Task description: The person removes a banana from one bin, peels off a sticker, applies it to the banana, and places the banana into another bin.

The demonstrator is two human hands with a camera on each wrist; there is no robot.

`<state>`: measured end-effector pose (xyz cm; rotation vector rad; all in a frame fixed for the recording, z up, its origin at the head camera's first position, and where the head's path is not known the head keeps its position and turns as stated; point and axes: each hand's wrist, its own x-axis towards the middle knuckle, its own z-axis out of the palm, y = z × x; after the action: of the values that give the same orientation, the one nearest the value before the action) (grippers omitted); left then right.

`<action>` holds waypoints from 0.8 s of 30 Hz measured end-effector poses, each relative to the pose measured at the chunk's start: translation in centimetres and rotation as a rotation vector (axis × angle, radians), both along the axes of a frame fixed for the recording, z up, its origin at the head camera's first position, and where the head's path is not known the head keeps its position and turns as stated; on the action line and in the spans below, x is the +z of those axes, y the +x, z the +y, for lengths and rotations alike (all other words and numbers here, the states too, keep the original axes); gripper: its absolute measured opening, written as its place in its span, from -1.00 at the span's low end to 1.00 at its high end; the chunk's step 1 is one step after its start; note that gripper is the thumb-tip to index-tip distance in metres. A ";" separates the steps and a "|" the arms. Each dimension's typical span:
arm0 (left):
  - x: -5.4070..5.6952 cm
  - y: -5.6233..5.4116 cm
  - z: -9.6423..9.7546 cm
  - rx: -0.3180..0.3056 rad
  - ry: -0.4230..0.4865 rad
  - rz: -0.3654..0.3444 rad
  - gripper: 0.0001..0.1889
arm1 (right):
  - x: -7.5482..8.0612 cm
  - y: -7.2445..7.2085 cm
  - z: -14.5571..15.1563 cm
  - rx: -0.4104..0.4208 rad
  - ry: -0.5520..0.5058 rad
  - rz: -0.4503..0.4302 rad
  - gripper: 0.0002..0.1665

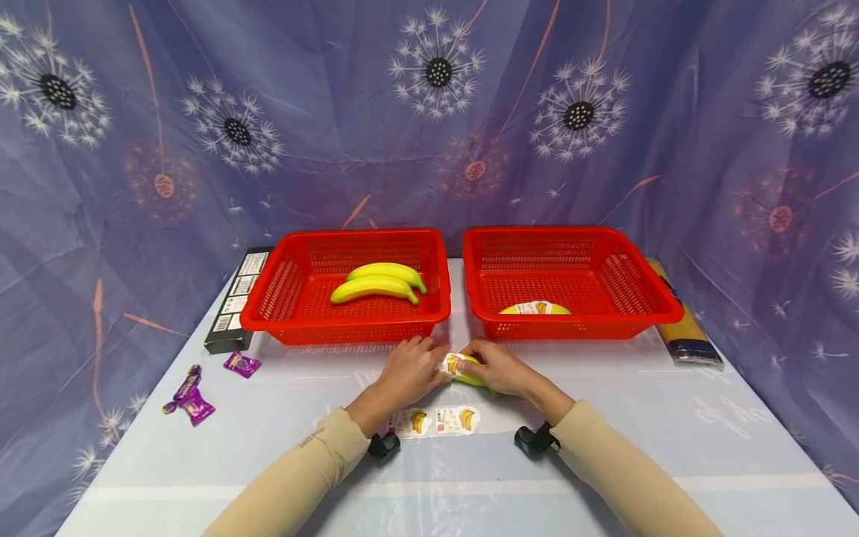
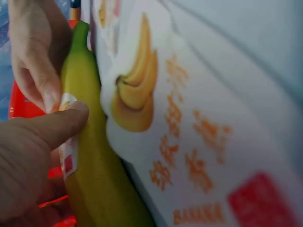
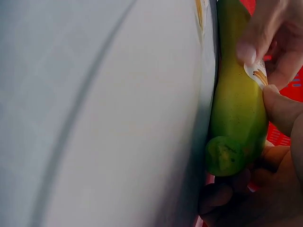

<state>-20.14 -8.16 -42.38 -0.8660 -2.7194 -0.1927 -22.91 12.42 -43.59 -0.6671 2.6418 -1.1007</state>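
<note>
Between both hands, just in front of the red baskets, lies a yellow banana with a green stem (image 1: 473, 380). A white label with a banana picture (image 1: 452, 363) sits on its side. My left hand (image 1: 411, 371) holds the banana from the left, its thumb (image 2: 71, 120) pressing on the label and its fingers behind. On the stem side my right hand (image 1: 505, 368) grips it, the thumb (image 3: 279, 106) at the label's edge and fingers curled under the fruit. A strip with printed banana labels (image 1: 458, 421) lies on the table close below the hands.
The left red basket (image 1: 356, 332) contains two bananas (image 1: 376, 288); the right red basket (image 1: 590, 328) contains a labelled banana (image 1: 560, 309). A black box (image 1: 230, 324) and purple-wrapped candies (image 1: 194, 405) lie at the left, a yellow-and-dark packet (image 1: 686, 335) at the right. A patterned curtain (image 1: 335, 112) hangs behind.
</note>
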 end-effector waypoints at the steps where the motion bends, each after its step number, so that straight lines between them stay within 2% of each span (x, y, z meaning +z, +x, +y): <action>1: 0.0 0.0 0.1 0.001 -0.004 0.000 -0.51 | 0.0 0.0 0.0 0.005 0.002 0.002 -0.75; 10: -0.5 -0.1 -0.1 -0.005 0.059 -0.013 -0.50 | -0.1 0.0 0.1 0.013 -0.017 0.002 -0.76; 13: -0.3 0.0 -0.4 0.023 0.069 -0.067 -0.46 | -0.1 0.0 0.0 0.016 -0.011 0.006 -0.74; 19: 0.5 0.6 -1.9 0.130 0.184 -0.231 -0.48 | 0.0 -0.1 0.1 0.004 -0.011 -0.007 -0.75; 24: 0.3 1.3 -2.9 0.153 0.223 -0.273 -0.52 | 0.0 0.0 0.1 -0.002 -0.014 -0.018 -0.74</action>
<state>-18.84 -11.09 -42.05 -0.6032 -2.9219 -0.6095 -22.93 12.50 -43.57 -0.6544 2.6220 -1.1219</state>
